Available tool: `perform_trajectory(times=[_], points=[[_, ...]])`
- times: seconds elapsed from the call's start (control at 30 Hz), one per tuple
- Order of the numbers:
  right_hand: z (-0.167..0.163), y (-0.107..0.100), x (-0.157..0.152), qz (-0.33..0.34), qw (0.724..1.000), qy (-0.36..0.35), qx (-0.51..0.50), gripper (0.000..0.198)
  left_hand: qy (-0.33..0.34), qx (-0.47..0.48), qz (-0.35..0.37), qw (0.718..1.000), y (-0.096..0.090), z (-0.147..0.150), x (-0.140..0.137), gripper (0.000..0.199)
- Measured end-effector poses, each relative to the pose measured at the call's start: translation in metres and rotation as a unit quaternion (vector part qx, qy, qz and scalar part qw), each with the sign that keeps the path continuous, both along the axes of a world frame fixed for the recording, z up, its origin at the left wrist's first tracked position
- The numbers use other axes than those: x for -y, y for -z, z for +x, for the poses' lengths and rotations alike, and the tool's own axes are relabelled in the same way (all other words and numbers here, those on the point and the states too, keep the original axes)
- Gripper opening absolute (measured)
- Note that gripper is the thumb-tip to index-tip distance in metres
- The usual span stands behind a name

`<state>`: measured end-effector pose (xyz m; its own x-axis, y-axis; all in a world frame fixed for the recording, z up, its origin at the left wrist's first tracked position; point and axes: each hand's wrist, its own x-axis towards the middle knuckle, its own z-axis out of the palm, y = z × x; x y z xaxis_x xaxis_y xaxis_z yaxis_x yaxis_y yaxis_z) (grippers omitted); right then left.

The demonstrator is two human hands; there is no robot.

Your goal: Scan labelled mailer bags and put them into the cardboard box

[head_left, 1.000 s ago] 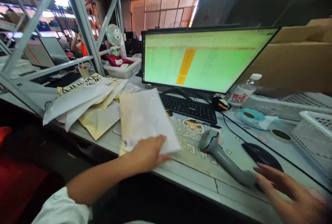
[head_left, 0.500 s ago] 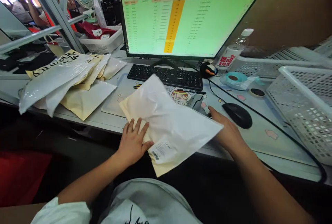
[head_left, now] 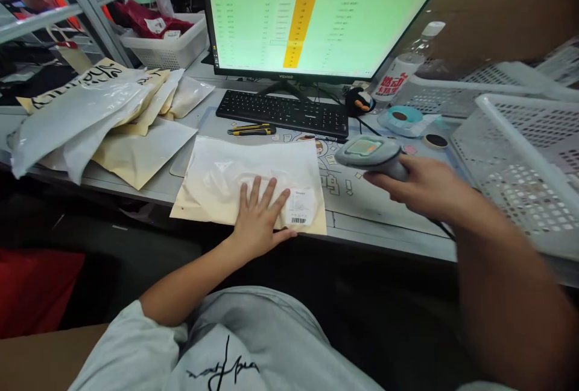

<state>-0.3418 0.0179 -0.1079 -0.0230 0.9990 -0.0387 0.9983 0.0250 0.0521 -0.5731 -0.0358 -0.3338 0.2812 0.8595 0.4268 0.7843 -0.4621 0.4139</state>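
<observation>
A plastic-wrapped package (head_left: pixel 212 180), white above and cream along its lower edge, lies flat at the desk's front edge. My left hand (head_left: pixel 259 216) rests on it with fingers spread. Just right of those fingers is a white barcode label (head_left: pixel 299 207) on the package. My right hand (head_left: pixel 420 183) is closed around the handle of a grey barcode scanner (head_left: pixel 368 152), held above the desk to the right of the package. The scanner's head points left, and its cable trails below my wrist.
Several wrapped packages (head_left: pixel 90 113) are piled at the left. A keyboard (head_left: pixel 280 114), yellow-black utility knives (head_left: pixel 251 130) and a monitor (head_left: pixel 289 17) stand behind the package. On the right are a bottle (head_left: pixel 398 77), a tape roll (head_left: pixel 400 118) and a white basket (head_left: pixel 520 131).
The package has turned from tilted to flat and square with the desk edge. My right hand has left its corner and lifted the scanner. My left hand has shifted right, still on the package.
</observation>
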Motion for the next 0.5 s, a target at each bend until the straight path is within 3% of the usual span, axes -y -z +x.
perform_trajectory(times=[0.1, 0.17, 0.33, 0.5], points=[[0.003, -0.037, 0.032, -0.102, 0.989, -0.093, -0.052, 0.061, -0.015, 0.008, -0.005, 1.0, -0.008, 0.004, -0.002, 0.101], [0.0, -0.05, 0.049, -0.147, 0.978, -0.138, -0.047, 0.064, -0.015, 0.018, -0.003, 1.0, -0.017, 0.007, -0.002, 0.102], [-0.011, -0.052, 0.06, -0.154, 0.974, -0.163, -0.026, 0.058, -0.008, 0.044, -0.008, 0.999, -0.038, 0.028, -0.007, 0.077], [-0.012, -0.047, 0.059, -0.201, 0.965, -0.164, -0.039, 0.047, -0.022, 0.056, -0.013, 0.998, -0.026, 0.048, -0.015, 0.104]])
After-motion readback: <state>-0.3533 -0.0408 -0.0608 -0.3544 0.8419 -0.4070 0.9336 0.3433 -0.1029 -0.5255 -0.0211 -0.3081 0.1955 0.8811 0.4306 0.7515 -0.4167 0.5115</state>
